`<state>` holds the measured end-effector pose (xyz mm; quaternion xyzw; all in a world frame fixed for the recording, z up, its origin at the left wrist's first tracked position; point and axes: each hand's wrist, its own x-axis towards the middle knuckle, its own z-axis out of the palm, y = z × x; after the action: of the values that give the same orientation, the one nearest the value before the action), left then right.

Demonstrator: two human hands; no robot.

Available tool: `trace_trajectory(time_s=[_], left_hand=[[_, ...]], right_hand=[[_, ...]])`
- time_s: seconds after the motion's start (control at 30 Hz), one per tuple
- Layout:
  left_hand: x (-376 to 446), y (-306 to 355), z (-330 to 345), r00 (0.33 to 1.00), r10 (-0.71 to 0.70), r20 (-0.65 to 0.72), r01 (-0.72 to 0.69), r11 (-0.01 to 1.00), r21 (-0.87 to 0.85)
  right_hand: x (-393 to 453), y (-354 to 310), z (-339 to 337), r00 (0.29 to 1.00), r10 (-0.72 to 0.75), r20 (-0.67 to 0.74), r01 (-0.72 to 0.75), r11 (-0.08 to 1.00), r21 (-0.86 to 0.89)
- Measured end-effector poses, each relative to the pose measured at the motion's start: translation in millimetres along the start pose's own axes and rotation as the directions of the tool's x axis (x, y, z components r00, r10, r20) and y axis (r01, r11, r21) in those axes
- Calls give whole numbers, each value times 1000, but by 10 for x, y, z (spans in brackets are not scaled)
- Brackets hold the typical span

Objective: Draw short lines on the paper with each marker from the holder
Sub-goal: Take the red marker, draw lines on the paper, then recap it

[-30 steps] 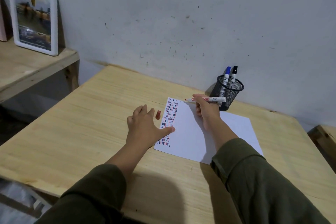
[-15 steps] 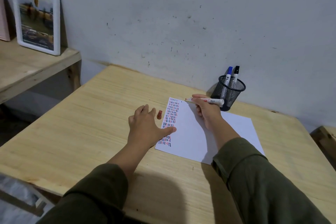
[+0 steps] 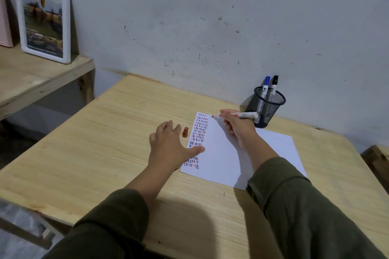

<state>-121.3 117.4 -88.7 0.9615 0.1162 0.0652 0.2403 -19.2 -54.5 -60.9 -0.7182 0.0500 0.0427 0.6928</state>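
Left hand [image 3: 168,145] flat and open, thumb pinning paper [image 3: 223,157] at its 9 o'clock edge; red cap [image 3: 185,132] just beside. Right hand [image 3: 237,127] closed around red marker [image 3: 237,115], long axis 3-to-9, tip at paper's 11 o'clock corner. Holder [image 3: 266,109] beyond at 1 o'clock, nearer right hand.

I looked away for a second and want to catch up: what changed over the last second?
The right hand, gripping the red marker, tilted the tip down toward the paper's far edge beside the drawn lines. Nothing was picked up or released. The left hand still pins the paper; the red cap and holder stayed put.
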Motion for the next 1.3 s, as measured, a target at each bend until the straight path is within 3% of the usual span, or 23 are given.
trace_trajectory(time_s=[0.7, 0.87, 1.0, 1.17, 1.3], left_hand=[[-3, 0, 9, 1000, 7, 0, -7, 1000, -20], [-50, 15, -5, 985, 86, -152, -114, 976, -188], [-73, 48, -43, 987, 67, -147, -101, 967, -235], [-99, 98, -97, 979, 42, -200, -94, 961, -260], [-92, 188, -207, 970, -96, -225, -37, 852, -523]], right_hand=[[-27, -10, -3, 1000, 6, -23, -6, 1000, 7], [-84, -33, -32, 999, 21, -25, -17, 988, 153], [-256, -70, -11, 1000, 11, -1, -10, 956, 292], [-485, -165, -37, 999, -40, 29, 30, 960, 278], [-703, -322, -146, 993, -99, 59, 77, 950, 302]])
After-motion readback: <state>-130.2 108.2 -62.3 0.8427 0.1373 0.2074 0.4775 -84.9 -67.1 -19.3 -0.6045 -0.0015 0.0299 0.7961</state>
